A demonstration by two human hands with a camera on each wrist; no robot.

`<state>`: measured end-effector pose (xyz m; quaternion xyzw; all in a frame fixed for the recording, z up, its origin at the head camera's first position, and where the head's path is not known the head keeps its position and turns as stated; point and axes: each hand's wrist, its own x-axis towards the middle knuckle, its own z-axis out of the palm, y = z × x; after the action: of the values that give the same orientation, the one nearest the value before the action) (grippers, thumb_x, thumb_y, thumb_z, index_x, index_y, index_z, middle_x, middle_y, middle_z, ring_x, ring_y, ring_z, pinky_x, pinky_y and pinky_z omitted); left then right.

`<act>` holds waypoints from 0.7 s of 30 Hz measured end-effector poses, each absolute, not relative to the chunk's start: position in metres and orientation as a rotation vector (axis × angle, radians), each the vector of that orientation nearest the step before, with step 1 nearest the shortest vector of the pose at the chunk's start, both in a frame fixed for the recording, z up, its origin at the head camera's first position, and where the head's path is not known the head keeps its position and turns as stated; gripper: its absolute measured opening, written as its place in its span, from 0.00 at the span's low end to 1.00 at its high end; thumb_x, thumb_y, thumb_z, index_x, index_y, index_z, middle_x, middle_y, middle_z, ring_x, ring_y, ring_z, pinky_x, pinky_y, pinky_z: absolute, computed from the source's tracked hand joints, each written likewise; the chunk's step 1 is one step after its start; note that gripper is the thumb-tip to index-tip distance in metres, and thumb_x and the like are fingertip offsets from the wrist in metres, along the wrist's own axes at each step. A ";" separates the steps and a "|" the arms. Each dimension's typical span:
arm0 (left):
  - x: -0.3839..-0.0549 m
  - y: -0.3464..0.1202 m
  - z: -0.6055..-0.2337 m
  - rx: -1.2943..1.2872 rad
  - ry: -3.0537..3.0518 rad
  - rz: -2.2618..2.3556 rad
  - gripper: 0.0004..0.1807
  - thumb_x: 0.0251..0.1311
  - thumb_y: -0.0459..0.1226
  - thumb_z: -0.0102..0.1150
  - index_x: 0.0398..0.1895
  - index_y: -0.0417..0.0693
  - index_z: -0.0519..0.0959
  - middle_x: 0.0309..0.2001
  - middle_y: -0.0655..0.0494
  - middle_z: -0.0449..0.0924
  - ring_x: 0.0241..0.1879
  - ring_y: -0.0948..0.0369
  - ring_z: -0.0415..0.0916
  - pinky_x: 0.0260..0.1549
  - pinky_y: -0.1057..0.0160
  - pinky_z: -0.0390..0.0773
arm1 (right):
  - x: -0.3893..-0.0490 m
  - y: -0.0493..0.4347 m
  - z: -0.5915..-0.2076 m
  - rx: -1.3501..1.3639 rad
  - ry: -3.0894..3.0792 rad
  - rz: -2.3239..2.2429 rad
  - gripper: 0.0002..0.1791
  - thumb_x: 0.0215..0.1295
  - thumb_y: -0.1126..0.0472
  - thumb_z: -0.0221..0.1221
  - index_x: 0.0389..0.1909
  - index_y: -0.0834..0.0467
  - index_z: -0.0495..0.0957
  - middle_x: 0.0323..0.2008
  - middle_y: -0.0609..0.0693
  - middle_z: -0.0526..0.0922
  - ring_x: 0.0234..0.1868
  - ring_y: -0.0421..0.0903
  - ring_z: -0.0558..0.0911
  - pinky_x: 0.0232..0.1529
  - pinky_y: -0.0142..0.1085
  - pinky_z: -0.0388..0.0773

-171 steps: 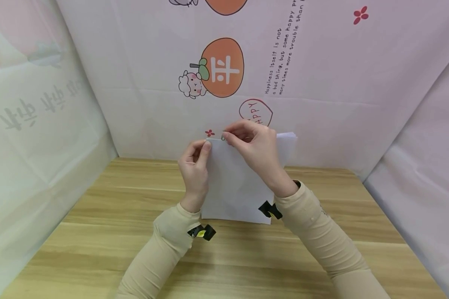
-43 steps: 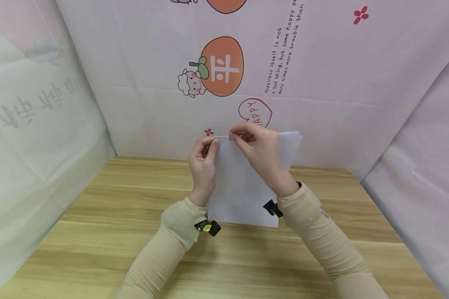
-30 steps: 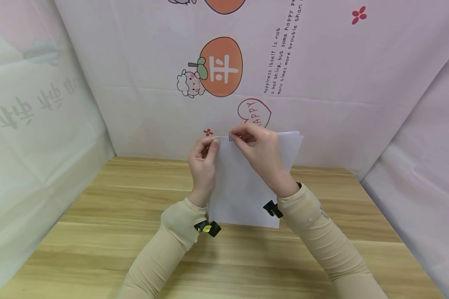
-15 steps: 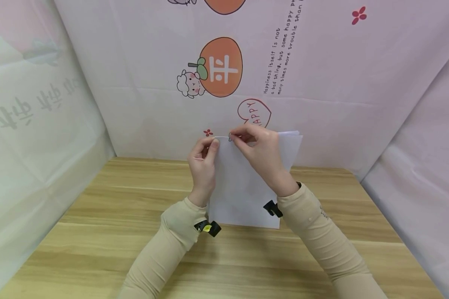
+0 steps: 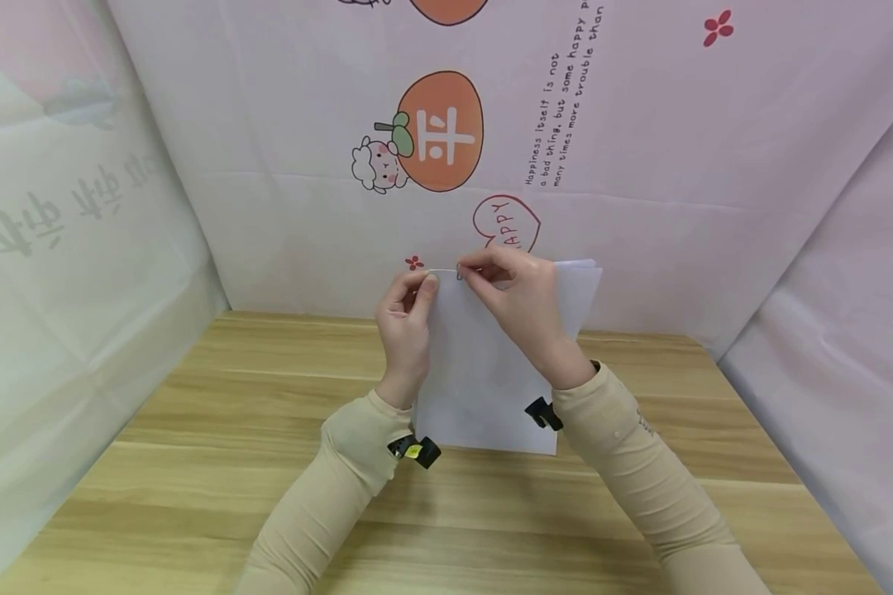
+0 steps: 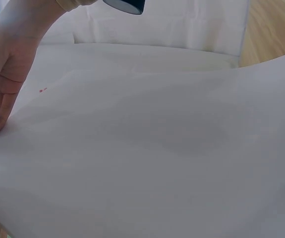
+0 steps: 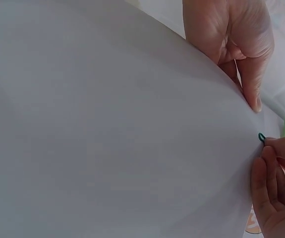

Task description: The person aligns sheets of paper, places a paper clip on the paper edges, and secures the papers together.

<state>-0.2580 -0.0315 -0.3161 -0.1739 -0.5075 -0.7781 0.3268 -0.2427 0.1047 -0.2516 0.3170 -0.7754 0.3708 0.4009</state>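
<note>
Several white sheets of paper (image 5: 484,372) stand tilted above the table, their layers fanning apart at the upper right. My left hand (image 5: 404,335) pinches the upper left corner between thumb and fingers. With thumb and forefinger, my right hand (image 5: 522,306) pinches a small paper clip (image 5: 459,272) at the top edge, a short way right of my left thumb. The right wrist view shows the green loop of this clip (image 7: 261,137) against the paper; the rest is behind my fingertips. Paper (image 6: 157,129) fills most of the left wrist view.
A wood-grain table (image 5: 268,463) lies beneath the hands. Behind it hangs a pale printed cloth (image 5: 625,124), with further cloth walls on both sides. Each wrist wears a black strap, one of them (image 5: 414,450) by the paper's lower left.
Compared with several seconds ago, both hands, the paper and the clip have shifted slightly right. Over the last second almost nothing has moved; both hands keep their pinch.
</note>
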 end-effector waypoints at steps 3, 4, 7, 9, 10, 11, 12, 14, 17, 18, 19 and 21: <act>-0.258 -0.031 -0.315 -0.457 -1.337 -2.033 0.10 0.60 0.31 0.60 0.39 0.28 0.78 0.33 0.63 0.79 0.37 0.64 0.74 0.38 0.70 0.73 | -0.244 0.105 -0.252 0.809 -1.956 0.951 0.04 0.55 0.66 0.66 0.33 0.59 0.85 0.31 0.51 0.86 0.28 0.42 0.84 0.33 0.32 0.81; -0.258 -0.031 -0.315 -0.458 -1.338 -2.033 0.10 0.60 0.31 0.60 0.39 0.28 0.78 0.33 0.63 0.79 0.37 0.63 0.74 0.39 0.70 0.73 | -0.244 0.105 -0.252 0.810 -1.956 0.953 0.04 0.55 0.66 0.66 0.33 0.59 0.85 0.31 0.51 0.86 0.28 0.42 0.84 0.33 0.31 0.81; -0.259 -0.031 -0.315 -0.455 -1.340 -2.033 0.11 0.59 0.32 0.60 0.39 0.29 0.78 0.33 0.61 0.80 0.37 0.63 0.74 0.38 0.70 0.73 | -0.246 0.106 -0.252 0.814 -1.954 0.955 0.04 0.56 0.67 0.66 0.33 0.60 0.85 0.31 0.51 0.86 0.29 0.43 0.84 0.34 0.32 0.81; -0.260 -0.031 -0.315 -0.455 -1.338 -2.033 0.11 0.59 0.32 0.61 0.39 0.29 0.78 0.33 0.60 0.80 0.37 0.63 0.74 0.39 0.70 0.74 | -0.246 0.106 -0.252 0.818 -1.951 0.952 0.04 0.56 0.67 0.65 0.33 0.60 0.85 0.31 0.51 0.86 0.29 0.43 0.84 0.35 0.32 0.81; -0.260 -0.031 -0.315 -0.456 -1.333 -2.034 0.12 0.59 0.32 0.61 0.39 0.29 0.78 0.33 0.60 0.80 0.37 0.63 0.74 0.39 0.70 0.74 | -0.246 0.107 -0.252 0.822 -1.947 0.953 0.04 0.56 0.67 0.65 0.33 0.60 0.85 0.31 0.52 0.86 0.29 0.43 0.84 0.35 0.33 0.81; -0.260 -0.031 -0.315 -0.456 -1.334 -2.031 0.12 0.59 0.33 0.61 0.39 0.29 0.78 0.33 0.60 0.80 0.37 0.63 0.74 0.39 0.70 0.74 | -0.247 0.107 -0.252 0.826 -1.944 0.954 0.04 0.56 0.68 0.65 0.33 0.60 0.85 0.31 0.52 0.86 0.29 0.43 0.84 0.35 0.33 0.81; -0.260 -0.031 -0.315 -0.457 -1.331 -2.030 0.12 0.59 0.32 0.61 0.39 0.28 0.78 0.33 0.61 0.80 0.37 0.63 0.74 0.39 0.70 0.74 | -0.247 0.107 -0.252 0.830 -1.941 0.957 0.04 0.56 0.68 0.65 0.33 0.60 0.85 0.31 0.52 0.86 0.29 0.43 0.84 0.35 0.33 0.81; -0.260 -0.031 -0.315 -0.461 -1.326 -2.027 0.12 0.59 0.32 0.61 0.39 0.28 0.78 0.32 0.63 0.79 0.36 0.63 0.73 0.39 0.70 0.74 | -0.247 0.107 -0.252 0.835 -1.937 0.963 0.04 0.56 0.68 0.65 0.33 0.60 0.85 0.30 0.52 0.87 0.28 0.43 0.83 0.34 0.33 0.81; -0.261 -0.030 -0.315 -0.461 -1.328 -2.024 0.12 0.59 0.32 0.61 0.38 0.28 0.78 0.32 0.65 0.79 0.36 0.64 0.73 0.38 0.70 0.73 | -0.247 0.107 -0.251 0.832 -1.943 0.961 0.04 0.56 0.68 0.65 0.33 0.60 0.85 0.31 0.51 0.87 0.29 0.43 0.84 0.35 0.32 0.81; -0.260 -0.030 -0.314 -0.462 -1.325 -2.025 0.12 0.59 0.32 0.61 0.38 0.27 0.78 0.32 0.65 0.79 0.36 0.64 0.73 0.38 0.70 0.73 | -0.247 0.107 -0.251 0.830 -1.947 0.958 0.04 0.55 0.68 0.65 0.33 0.60 0.85 0.31 0.51 0.87 0.29 0.43 0.84 0.35 0.32 0.81; -0.260 -0.030 -0.314 -0.460 -1.325 -2.027 0.12 0.59 0.32 0.61 0.38 0.27 0.78 0.32 0.65 0.79 0.36 0.64 0.73 0.38 0.70 0.73 | -0.246 0.107 -0.251 0.829 -1.951 0.954 0.04 0.55 0.68 0.65 0.33 0.60 0.85 0.31 0.51 0.87 0.29 0.43 0.84 0.35 0.32 0.81; -0.260 -0.030 -0.314 -0.460 -1.323 -2.030 0.12 0.59 0.32 0.61 0.39 0.27 0.78 0.32 0.65 0.79 0.36 0.64 0.73 0.38 0.71 0.73 | -0.246 0.107 -0.251 0.825 -1.961 0.946 0.04 0.55 0.68 0.65 0.33 0.59 0.85 0.31 0.51 0.87 0.29 0.43 0.84 0.35 0.32 0.81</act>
<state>-0.2599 -0.0304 -0.3141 -0.1758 -0.5062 -0.7766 0.3312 -0.2458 0.1073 -0.2506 0.3255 -0.7734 0.3733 0.3957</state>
